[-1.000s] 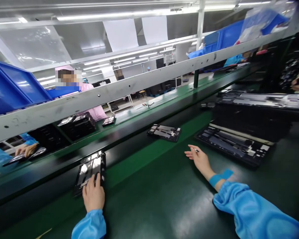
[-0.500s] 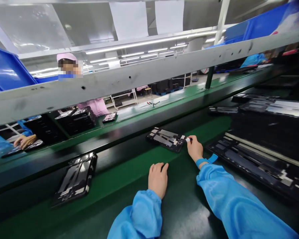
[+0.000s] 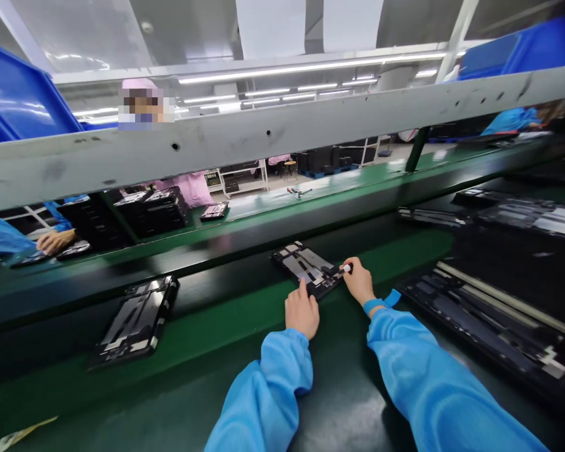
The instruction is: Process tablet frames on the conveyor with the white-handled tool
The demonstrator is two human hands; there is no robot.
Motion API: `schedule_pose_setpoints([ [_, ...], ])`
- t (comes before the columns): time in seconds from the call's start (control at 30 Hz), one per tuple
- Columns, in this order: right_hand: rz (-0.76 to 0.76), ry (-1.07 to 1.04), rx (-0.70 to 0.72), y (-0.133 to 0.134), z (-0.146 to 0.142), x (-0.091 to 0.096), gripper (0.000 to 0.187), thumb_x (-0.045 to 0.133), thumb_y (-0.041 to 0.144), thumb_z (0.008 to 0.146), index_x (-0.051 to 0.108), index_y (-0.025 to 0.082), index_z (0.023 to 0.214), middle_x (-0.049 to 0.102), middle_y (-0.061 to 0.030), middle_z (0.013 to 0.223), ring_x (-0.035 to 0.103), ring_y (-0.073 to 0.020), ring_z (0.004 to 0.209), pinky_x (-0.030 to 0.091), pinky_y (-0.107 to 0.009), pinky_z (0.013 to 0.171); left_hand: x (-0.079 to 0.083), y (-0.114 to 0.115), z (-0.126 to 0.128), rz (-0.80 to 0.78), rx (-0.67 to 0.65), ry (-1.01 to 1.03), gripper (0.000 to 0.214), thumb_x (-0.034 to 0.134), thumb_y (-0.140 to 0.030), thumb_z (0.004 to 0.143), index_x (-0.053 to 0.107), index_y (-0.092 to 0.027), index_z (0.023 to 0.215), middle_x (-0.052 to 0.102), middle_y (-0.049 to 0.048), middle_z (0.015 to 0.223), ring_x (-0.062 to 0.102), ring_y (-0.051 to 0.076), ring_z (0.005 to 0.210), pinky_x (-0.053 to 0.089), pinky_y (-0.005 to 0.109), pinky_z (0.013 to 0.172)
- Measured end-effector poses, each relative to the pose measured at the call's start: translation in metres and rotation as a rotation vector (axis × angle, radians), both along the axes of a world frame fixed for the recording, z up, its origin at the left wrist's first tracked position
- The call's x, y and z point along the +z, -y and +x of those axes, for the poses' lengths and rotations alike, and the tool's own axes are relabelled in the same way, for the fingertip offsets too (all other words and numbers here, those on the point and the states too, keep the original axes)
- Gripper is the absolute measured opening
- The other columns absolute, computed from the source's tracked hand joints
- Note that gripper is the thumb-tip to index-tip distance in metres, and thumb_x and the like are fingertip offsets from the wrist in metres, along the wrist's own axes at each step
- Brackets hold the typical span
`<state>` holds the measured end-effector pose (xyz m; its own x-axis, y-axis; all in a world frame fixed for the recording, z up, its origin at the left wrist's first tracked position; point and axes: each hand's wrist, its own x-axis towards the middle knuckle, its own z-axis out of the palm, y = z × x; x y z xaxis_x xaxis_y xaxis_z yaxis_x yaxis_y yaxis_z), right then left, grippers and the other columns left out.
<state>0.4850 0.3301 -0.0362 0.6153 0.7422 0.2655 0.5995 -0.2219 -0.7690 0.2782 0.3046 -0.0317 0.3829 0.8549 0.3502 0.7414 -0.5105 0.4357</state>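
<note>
- Device frame [image 3: 302, 267] lies on the green workbench [image 3: 405, 249], just ahead of your hands.
- Your left hand [image 3: 302, 314] is open, index fingertip [image 3: 302, 284] touching the frame's near edge.
- Your right hand [image 3: 359, 281] pinches a white-tipped stick [image 3: 346, 269] at the frame's right corner.

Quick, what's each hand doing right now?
Left hand: open, fingertip at the edge of the black device panel.
Right hand: closed, holding a small white-tipped stick.
</note>
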Motion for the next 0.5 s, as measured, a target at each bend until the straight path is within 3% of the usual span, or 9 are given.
schedule_pose_setpoints([
  [0.13, 0.107, -0.101, 0.069, 0.025, -0.031, -0.002, 0.019, 0.052, 0.021, 0.082, 0.048, 0.02, 0.1, 0.071, -0.013, 0.108, 0.066, -0.0226, 0.088, 0.048, -0.032, 0.078, 0.001, 0.0, -0.019, -0.091, 0.178, 0.178, 0.048, 0.033, -0.021, 0.098, 0.035, -0.008, 0.144, 0.056, 0.0223, 0.123, 0.061, 0.027, 0.109, 0.049, 0.039, 0.092],
  [0.27, 0.125, -0.2, 0.21, 0.063, -0.068, -0.007, 0.02, 0.049, 0.023, 0.078, 0.046, 0.02, 0.098, 0.068, -0.0157, 0.119, 0.066, -0.0191, 0.081, 0.05, -0.031, 0.074, 0.001, 0.019, -0.06, -0.169, 0.249, 0.299, 0.045, 0.031, -0.02, 0.099, 0.039, -0.01, 0.142, 0.054, 0.0183, 0.12, 0.059, 0.023, 0.113, 0.046, 0.036, 0.097],
  [0.37, 0.077, -0.256, 0.384, 0.106, -0.094, -0.009, 0.018, 0.049, 0.023, 0.075, 0.047, 0.022, 0.093, 0.07, -0.0133, 0.117, 0.067, -0.0176, 0.077, 0.051, -0.03, 0.07, 0.0, 0.05, -0.107, -0.268, 0.214, 0.323, 0.041, 0.041, -0.024, 0.097, 0.049, -0.011, 0.135, 0.055, 0.0129, 0.11, 0.063, 0.018, 0.095, 0.051, 0.034, 0.09],
  [0.5, -0.023, -0.29, 0.609, 0.176, -0.121, 0.002, 0.022, 0.06, 0.026, 0.073, 0.049, 0.023, 0.092, 0.067, -0.0112, 0.125, 0.067, -0.0183, 0.079, 0.05, -0.031, 0.073, 0.005, 0.116, -0.179, -0.419, 0.128, 0.317, 0.054, 0.066, -0.027, 0.082, 0.053, -0.014, 0.133, 0.054, 0.0054, 0.1, 0.061, 0.013, 0.078, 0.055, 0.027, 0.07],
])
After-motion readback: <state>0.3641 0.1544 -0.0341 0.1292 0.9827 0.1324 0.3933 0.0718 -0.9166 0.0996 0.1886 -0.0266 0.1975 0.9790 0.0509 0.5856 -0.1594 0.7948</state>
